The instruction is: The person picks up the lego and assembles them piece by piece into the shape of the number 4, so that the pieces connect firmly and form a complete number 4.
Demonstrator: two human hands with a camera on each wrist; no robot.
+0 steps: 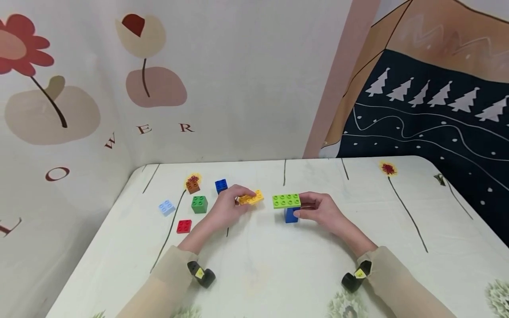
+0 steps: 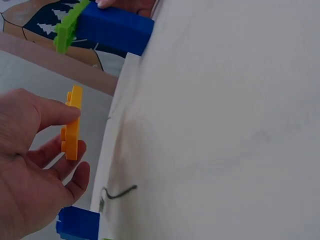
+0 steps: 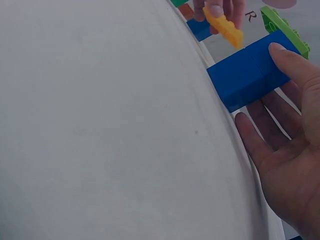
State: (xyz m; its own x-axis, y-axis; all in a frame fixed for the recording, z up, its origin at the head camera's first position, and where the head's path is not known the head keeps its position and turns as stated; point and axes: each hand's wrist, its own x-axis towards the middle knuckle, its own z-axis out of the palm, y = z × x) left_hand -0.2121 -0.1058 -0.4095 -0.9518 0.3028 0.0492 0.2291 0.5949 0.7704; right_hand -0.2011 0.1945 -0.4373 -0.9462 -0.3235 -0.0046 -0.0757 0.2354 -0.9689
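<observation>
My left hand (image 1: 229,206) pinches a flat yellow toy building brick (image 1: 256,197) between thumb and fingers. In the left wrist view that yellow brick (image 2: 74,125) is held on edge, off the table. Across from it, my right hand (image 1: 324,213) holds a blue block (image 1: 291,216) that stands on the table, with the thumb against its side. A flat lime-green brick (image 1: 285,201) lies on top of the blue block and sticks out to the left. The right wrist view shows the thumb on the blue block (image 3: 250,72) near the green brick (image 3: 287,32). The yellow and green bricks are apart.
Left of my left hand lie loose bricks: light blue (image 1: 167,207), green (image 1: 199,204), red (image 1: 184,226) and orange-brown (image 1: 192,186). A dark blue brick (image 1: 221,185) sits just behind that hand. A printed cloth covers the table (image 1: 262,274); a patterned wall (image 1: 246,88) rises behind it.
</observation>
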